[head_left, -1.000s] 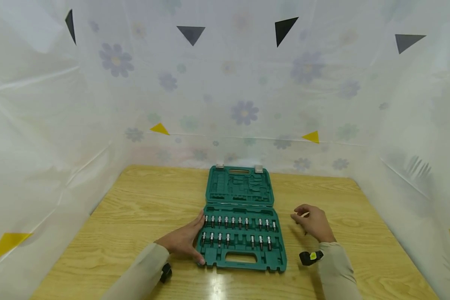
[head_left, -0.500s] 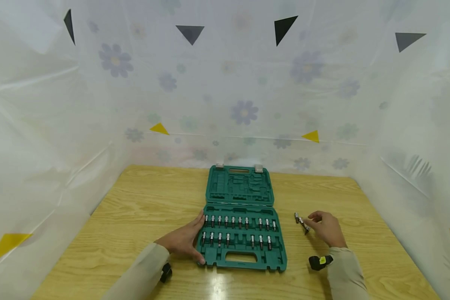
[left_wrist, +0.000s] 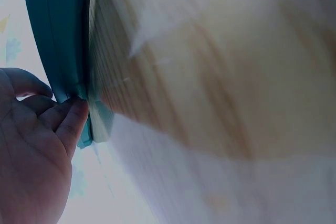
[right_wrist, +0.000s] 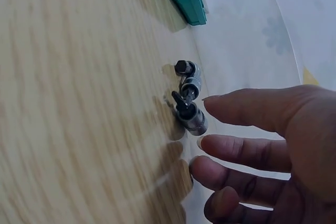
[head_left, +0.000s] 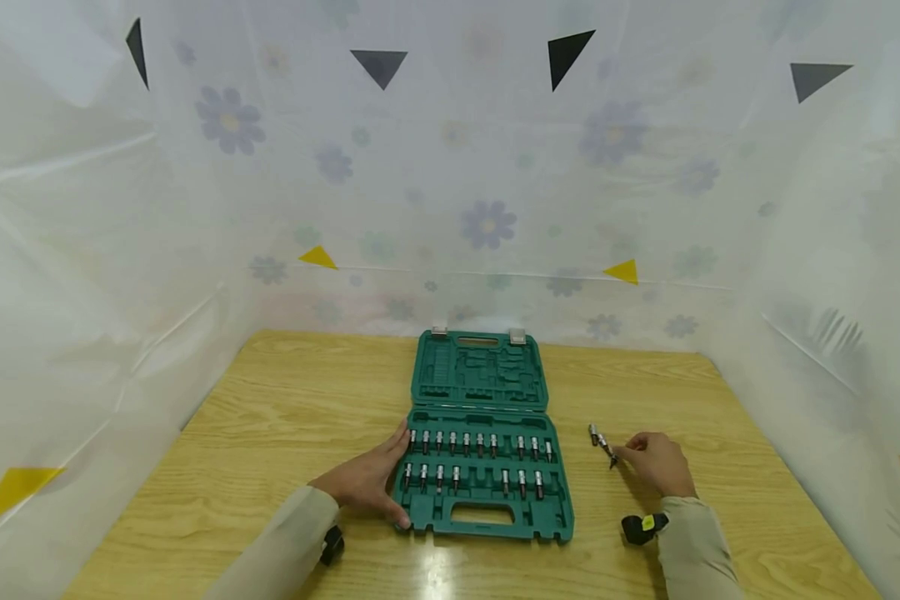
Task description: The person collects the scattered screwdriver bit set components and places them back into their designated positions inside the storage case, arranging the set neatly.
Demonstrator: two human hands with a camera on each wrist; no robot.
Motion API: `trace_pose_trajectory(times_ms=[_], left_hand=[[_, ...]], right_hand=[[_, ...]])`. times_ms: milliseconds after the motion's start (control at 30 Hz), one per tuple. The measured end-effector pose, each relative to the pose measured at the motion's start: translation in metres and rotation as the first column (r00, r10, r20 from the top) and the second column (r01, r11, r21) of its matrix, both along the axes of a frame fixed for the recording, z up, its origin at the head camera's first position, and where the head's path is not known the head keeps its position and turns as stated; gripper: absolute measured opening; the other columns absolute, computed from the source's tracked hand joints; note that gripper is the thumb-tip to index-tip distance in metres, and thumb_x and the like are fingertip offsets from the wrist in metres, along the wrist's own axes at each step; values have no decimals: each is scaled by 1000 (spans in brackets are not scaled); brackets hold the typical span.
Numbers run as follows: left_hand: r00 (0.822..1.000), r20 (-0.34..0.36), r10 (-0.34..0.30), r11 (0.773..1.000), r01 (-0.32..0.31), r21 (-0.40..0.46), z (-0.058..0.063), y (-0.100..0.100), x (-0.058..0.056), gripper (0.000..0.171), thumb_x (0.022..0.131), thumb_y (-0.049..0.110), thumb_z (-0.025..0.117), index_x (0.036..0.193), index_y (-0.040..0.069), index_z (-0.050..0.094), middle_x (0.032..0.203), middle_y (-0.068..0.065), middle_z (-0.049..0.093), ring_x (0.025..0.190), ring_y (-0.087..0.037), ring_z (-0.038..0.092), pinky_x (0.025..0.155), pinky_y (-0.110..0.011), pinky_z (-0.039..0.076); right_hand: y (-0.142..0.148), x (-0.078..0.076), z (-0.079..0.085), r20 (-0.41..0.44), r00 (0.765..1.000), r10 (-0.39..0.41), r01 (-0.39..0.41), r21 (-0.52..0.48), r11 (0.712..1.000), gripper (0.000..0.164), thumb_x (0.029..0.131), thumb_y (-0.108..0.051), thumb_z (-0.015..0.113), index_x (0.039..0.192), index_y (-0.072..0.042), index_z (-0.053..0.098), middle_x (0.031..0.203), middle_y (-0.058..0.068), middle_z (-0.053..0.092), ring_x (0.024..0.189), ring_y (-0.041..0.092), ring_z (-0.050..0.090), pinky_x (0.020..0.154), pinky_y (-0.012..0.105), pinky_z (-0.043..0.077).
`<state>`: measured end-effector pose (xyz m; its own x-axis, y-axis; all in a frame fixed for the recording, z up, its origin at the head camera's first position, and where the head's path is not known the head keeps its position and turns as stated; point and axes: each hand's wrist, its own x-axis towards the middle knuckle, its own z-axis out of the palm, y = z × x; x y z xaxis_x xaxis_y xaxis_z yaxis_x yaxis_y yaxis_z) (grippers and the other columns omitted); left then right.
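Note:
A green tool case lies open on the wooden table, with two rows of chrome socket bits standing in its lower half. My left hand rests flat against the case's left edge, fingers straight. Three loose socket bits lie on the table right of the case. My right hand hovers just beside them with fingers spread and relaxed, holding nothing.
The case's lid lies flat toward the back, with metal latches at its far edge. White flowered plastic sheeting walls in the table on three sides. Wrist-worn cameras sit on both sleeves.
My right hand has moved back and to the right, leaving the loose bits on the table where its fingers were bunched a second ago. The left hand has not moved.

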<state>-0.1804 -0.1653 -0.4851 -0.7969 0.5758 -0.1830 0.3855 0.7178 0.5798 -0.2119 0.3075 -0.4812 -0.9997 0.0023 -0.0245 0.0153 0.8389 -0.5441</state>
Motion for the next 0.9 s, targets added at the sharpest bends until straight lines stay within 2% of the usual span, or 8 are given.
trace_pose_trajectory(times_ms=[233, 433, 533, 900], left_hand=[[1000, 14, 4, 1000, -4, 13, 0, 1, 0, 133, 64, 56, 83, 154, 1, 1, 160, -15, -11, 145, -34, 9, 112, -51, 25], [1000, 4, -2, 1000, 2, 1, 1, 0, -1, 134, 64, 57, 83, 154, 1, 1, 160, -15, -10, 145, -34, 9, 112, -51, 25], [1000, 4, -4, 1000, 4, -1, 2, 0, -1, 133, 65, 57, 82, 154, 1, 1, 160, -15, -10, 145, -34, 9, 112, -51, 25], [1000, 4, -2, 1000, 2, 1, 2, 1, 0, 133, 64, 57, 83, 154, 1, 2, 160, -15, -10, 145, -34, 10, 112, -51, 25]], right_hand=[[-3, 0, -2, 56, 998, -16, 17, -21, 1000, 31, 91, -29, 63, 80, -1, 70, 68, 4, 62, 55, 18, 47, 50, 31, 36], [-6, -1, -6, 72, 996, -46, 48, -27, 998, 37, 89, -32, 65, 60, -10, 64, 49, -4, 44, 45, 12, 33, 44, 27, 29], [-6, -2, -8, 75, 996, -56, 58, -27, 998, 38, 88, -32, 66, 58, -10, 62, 48, -4, 41, 45, 11, 32, 44, 27, 28], [-5, -1, -11, 50, 997, -57, 60, -59, 996, 32, 90, -27, 66, 66, -7, 69, 55, -2, 55, 51, 16, 41, 48, 29, 32]])
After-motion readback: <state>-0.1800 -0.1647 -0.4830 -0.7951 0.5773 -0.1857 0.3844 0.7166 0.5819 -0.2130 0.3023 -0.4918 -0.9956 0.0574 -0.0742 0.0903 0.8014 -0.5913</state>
